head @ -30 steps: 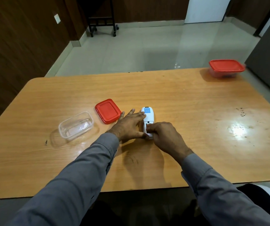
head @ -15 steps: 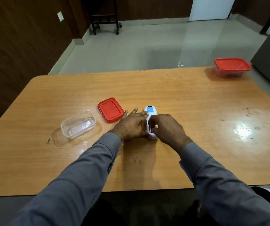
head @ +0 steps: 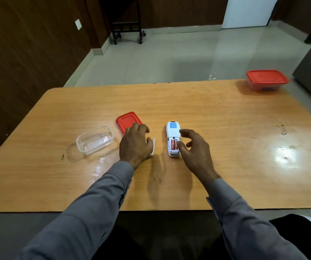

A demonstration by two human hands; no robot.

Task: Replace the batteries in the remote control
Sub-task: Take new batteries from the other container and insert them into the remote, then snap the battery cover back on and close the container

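Since the earlier frames, the left hand (head: 135, 142) is drawn away to the left, grasping the white cover (head: 152, 147). At frame centre the remote (head: 173, 132) is left face down on the worktop (head: 226, 147), red batteries (head: 174, 144) exposed. The right hand (head: 193, 149) is held loosely curled, its thumb at the compartment.

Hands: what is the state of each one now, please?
Left hand: holds the white battery cover.
Right hand: open, holds nothing, fingers at the remote.
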